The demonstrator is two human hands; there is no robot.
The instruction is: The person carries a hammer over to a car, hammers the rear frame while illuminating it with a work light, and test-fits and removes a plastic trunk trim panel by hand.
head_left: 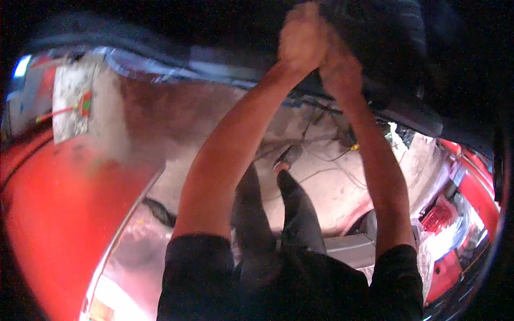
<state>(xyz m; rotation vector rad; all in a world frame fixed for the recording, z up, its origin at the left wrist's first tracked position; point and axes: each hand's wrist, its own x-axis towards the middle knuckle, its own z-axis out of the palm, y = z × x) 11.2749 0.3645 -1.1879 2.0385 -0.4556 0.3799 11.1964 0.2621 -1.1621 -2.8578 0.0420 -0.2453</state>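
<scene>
My grip consists of two bare hands raised at full reach ahead of me. The left hand point(304, 40) is beside the right hand point(342, 72), the two touching or nearly so. Finger detail is lost to blur and shadow: I am unable to establish whether either is closed, spread or holding anything.

The dark bulk point(393, 59) lies directly behind and around the grip; contact is probable, unconfirmed. Its nature is not legible in this light.

Assessment: the step in hand appears to be two-handed work at one spot on that bulk. The next move calls for both arms braced, the hands kept together, and better light on the fingers before any force is added.

Nearer me than the grip, my legs point(302, 219) stand over the pale floor point(337, 206), where a thin cable point(326, 170) lies loose near a foot; I judge it a snag risk. Well to the left of the grip is a large red panel point(69, 214). To the right, nearer my body, lies clear plastic wrapping point(425, 257).
</scene>
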